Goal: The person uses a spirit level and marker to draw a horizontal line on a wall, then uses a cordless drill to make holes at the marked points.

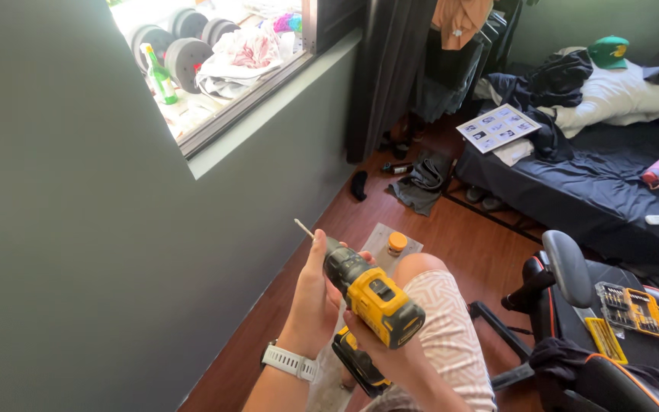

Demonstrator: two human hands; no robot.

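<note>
My right hand (379, 347) grips the handle of a yellow and black cordless drill (374, 296), which points up and left toward the grey wall. A thin pale bit (303, 229) sticks out of the chuck. My left hand (316, 294), with a white watch (290, 361) on its wrist, is wrapped around the dark chuck at the drill's front. Both hands are held over my raised knee in patterned pale shorts (451, 320).
A grey wall (62, 229) with a window fills the left. An orange-lidded jar (397, 243) stands on a grey sheet on the wooden floor. A chair (612, 336) at right carries an open bit case (633, 307). A dark bed (596, 183) lies beyond.
</note>
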